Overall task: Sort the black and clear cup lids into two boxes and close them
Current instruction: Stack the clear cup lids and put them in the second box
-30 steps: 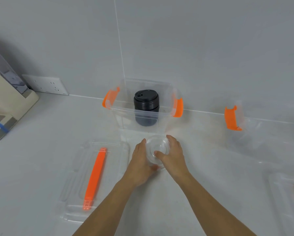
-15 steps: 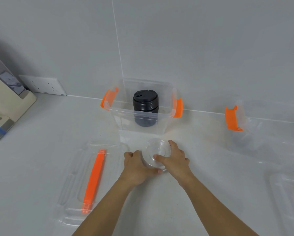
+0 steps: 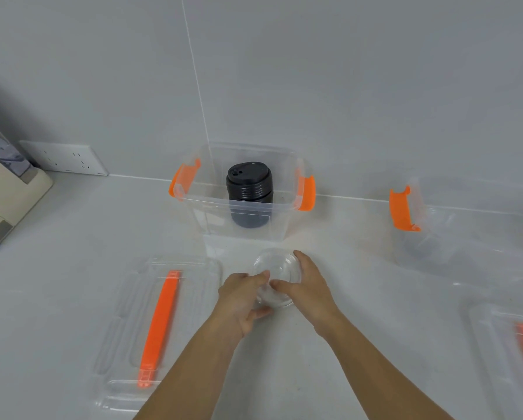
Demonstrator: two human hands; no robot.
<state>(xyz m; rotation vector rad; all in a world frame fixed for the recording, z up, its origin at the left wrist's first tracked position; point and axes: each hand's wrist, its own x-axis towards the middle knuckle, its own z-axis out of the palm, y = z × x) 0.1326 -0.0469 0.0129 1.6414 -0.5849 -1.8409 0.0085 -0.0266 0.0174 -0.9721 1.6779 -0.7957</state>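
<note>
On the pale surface (image 3: 72, 268) against the tiled wall, your left hand (image 3: 242, 301) and right hand (image 3: 307, 286) both close their grip round the clear lids (image 3: 280, 277), steadying them before the box (image 3: 242, 204) already holding the black lids (image 3: 249, 189)

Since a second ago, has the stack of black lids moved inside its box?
No. The stack of black lids stands in the same spot in the clear box, midway between its two orange latches; only the camera has shifted slightly.
</note>
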